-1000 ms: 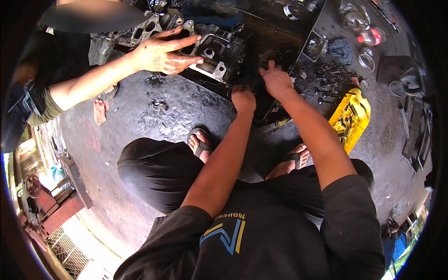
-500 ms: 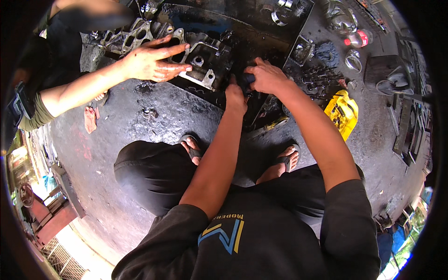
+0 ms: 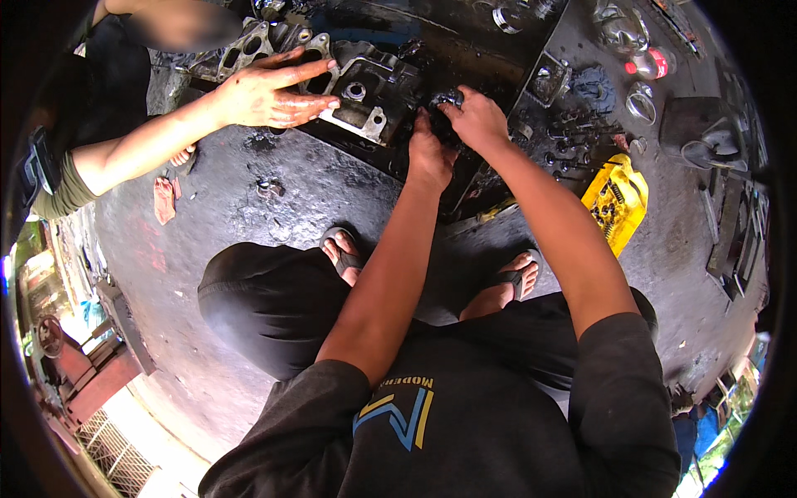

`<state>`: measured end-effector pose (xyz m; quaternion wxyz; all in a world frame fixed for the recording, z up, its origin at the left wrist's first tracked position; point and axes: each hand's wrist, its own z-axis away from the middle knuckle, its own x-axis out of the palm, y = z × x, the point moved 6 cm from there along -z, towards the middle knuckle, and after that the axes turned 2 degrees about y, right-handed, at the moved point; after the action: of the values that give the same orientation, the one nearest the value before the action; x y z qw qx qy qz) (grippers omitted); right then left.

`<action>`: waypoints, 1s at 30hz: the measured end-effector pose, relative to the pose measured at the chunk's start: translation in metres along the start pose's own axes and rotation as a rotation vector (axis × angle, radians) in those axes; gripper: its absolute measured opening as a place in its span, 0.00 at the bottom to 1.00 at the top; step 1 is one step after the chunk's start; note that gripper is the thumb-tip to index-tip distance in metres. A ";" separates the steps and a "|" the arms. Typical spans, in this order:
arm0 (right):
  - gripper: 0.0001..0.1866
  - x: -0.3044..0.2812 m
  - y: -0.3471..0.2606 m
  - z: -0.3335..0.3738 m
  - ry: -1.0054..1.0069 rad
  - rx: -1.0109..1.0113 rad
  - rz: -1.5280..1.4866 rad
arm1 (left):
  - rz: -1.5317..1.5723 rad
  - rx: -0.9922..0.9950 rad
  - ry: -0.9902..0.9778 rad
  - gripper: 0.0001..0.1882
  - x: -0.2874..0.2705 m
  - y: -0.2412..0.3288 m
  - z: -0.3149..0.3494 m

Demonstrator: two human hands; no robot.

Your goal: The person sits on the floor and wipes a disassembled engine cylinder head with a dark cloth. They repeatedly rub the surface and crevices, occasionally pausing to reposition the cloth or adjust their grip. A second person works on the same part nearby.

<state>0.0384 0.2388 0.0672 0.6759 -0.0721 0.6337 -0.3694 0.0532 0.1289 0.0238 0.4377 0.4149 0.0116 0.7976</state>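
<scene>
My left hand and my right hand are close together over a large dark metal tray. Between them they grip a dark, crumpled, wet-looking thing, perhaps a rag; its exact kind is hard to make out. The fingers of both are curled round it and partly hidden. Just left of my hands lies a grey metal engine casting with a round bore and bolt holes. Another person's hand, greasy and with fingers spread, rests at the casting's left side.
Right of the tray, valve-like parts lie on the floor beside a yellow container holding springs. Beyond are a dark blue cloth, a red-labelled plastic bottle and a metal ring. A pinkish rag lies at left.
My hands have shifted slightly with the dark thing, the right one a little upward, and it now looks more bunched. The other person's hand has hardly moved.
</scene>
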 end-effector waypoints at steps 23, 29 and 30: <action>0.28 0.033 0.020 0.003 -0.225 0.387 -0.861 | -1.102 0.498 0.215 0.15 -0.027 0.002 -0.030; 0.35 0.035 0.042 -0.001 -0.169 0.328 -0.298 | -0.880 0.650 0.249 0.13 -0.031 0.009 -0.008; 0.35 0.029 0.046 -0.001 -0.126 0.361 -0.276 | -0.752 0.526 0.243 0.15 -0.034 0.006 -0.007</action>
<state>0.0544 0.2551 0.0175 0.6591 -0.0592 0.4980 -0.5604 0.0532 0.1033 -0.0006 0.5716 0.3825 0.4138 0.5964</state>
